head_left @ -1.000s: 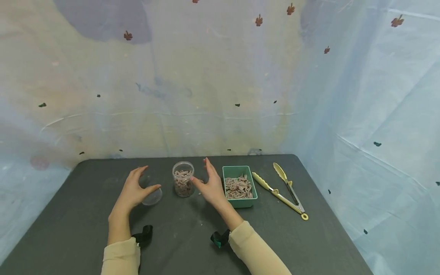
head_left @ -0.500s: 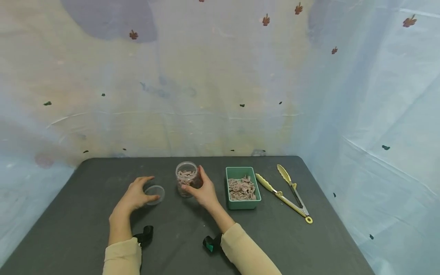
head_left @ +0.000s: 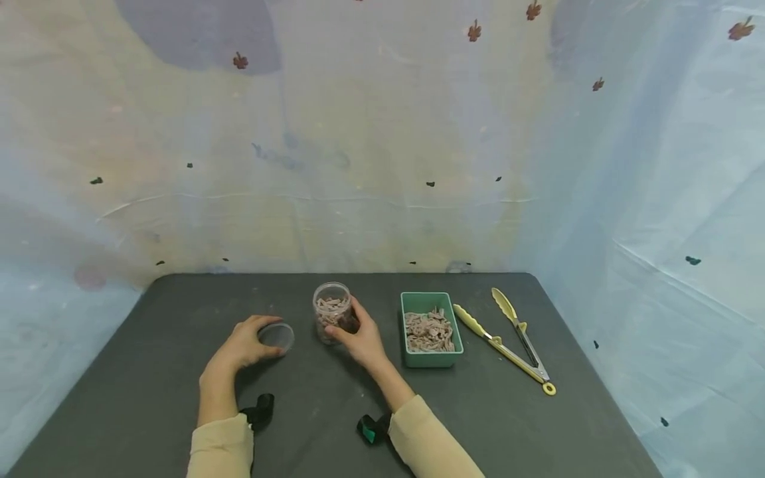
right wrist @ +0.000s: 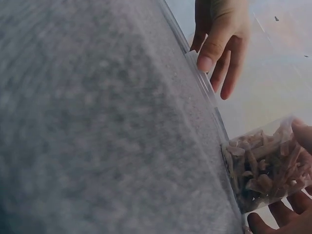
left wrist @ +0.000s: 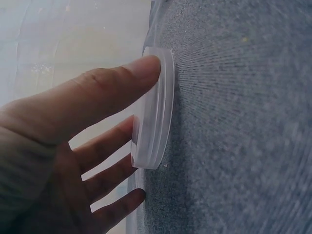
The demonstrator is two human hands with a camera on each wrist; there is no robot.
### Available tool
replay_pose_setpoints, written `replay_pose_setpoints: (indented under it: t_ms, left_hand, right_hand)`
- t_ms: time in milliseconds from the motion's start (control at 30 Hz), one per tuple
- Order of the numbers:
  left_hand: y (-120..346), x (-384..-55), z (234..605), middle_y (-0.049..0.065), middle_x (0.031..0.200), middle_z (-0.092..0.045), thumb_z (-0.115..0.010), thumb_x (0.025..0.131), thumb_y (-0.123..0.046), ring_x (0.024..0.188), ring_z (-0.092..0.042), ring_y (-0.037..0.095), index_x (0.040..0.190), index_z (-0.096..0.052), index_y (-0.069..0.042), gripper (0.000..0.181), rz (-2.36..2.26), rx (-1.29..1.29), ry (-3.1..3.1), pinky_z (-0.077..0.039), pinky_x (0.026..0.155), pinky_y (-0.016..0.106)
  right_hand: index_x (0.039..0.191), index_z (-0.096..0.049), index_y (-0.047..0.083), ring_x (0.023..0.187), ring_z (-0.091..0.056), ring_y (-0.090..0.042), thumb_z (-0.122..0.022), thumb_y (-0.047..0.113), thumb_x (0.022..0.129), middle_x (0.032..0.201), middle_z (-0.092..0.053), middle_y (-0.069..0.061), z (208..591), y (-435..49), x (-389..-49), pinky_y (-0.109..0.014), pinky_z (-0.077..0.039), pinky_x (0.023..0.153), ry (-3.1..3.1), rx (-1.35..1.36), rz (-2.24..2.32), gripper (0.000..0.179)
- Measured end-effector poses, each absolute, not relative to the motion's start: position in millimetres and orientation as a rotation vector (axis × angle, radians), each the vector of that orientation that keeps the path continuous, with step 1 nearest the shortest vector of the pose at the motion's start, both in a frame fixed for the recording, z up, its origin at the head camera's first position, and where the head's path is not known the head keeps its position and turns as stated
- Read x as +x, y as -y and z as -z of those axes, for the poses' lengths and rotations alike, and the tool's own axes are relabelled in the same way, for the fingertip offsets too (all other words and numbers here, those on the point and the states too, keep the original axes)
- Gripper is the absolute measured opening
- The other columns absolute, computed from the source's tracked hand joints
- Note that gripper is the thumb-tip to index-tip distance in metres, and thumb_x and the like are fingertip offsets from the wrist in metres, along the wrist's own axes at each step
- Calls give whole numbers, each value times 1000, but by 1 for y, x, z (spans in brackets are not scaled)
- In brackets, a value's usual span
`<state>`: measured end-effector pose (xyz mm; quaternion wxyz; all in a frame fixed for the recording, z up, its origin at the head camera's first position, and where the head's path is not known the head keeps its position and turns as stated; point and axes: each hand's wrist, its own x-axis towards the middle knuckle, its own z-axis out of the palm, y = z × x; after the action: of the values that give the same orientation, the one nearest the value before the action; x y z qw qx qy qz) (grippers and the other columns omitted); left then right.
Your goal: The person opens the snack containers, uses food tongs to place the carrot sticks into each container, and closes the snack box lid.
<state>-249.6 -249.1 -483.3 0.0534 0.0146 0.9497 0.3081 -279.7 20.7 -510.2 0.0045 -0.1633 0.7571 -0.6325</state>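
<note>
A round clear plastic lid (head_left: 278, 336) lies near the table's surface, left of the jar. My left hand (head_left: 241, 344) pinches its edge between thumb and fingers; the left wrist view shows the thumb on the rim of the lid (left wrist: 155, 117) and other fingers behind it. To the right, a clear jar (head_left: 329, 317) stands upright with its top uncovered. Strips of greyish-pink, meat-like pieces fill much of it. My right hand (head_left: 362, 340) grips the jar's right side, thumb in front and fingers behind. In the right wrist view the jar (right wrist: 265, 168) shows its packed strips.
A green rectangular tub (head_left: 431, 359) holding more of the strips stands right of the jar. Beside it lie spread tongs (head_left: 508, 352) with yellow tips. The dark table (head_left: 311, 425) ends at a plastic sheet (head_left: 358, 166) behind and on the right.
My right hand moved left from beside the jar and took hold of it. My left hand came in on the lid, its thumb and fingers closing on the edge. The head view shifted slightly.
</note>
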Motion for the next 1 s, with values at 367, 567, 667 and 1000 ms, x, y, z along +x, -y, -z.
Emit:
replay_pose_setpoints:
  t_ms: [367,567,667,1000]
  left_hand:
    - [247,-249,489,30,151,-44,-89,83,-25,137,-36,55,140,-64,-6,65,-938,46,-2876,-42,101,74]
    - [247,-251,487,32,149,-45,-86,87,-29,136,-39,58,141,-62,-4,64,-964,76,-2905,-42,100,74]
    - [243,-253,487,30,150,-45,-82,91,-33,137,-41,56,145,-59,-6,65,-1015,90,-2933,-42,102,74]
    - [219,-256,466,18,156,-43,-74,98,-42,139,-42,44,151,-54,-13,64,-1368,230,-3059,-43,105,65]
  right_hand:
    - [161,-38,8,136,-53,-35,-78,19,96,148,-52,-17,511,-26,-282,-57,-45,112,-2378,-583,1925,77]
    - [160,-37,7,138,-51,-35,-78,19,97,149,-51,-17,511,-26,-286,-58,-44,112,-2377,-626,1909,76]
    - [160,-37,6,139,-50,-35,-78,19,97,150,-50,-17,511,-27,-285,-57,-43,113,-2381,-624,1896,77]
    - [162,-34,9,141,-49,-34,-77,24,98,154,-47,-17,508,-26,-286,-54,-45,113,-2382,-584,1882,79]
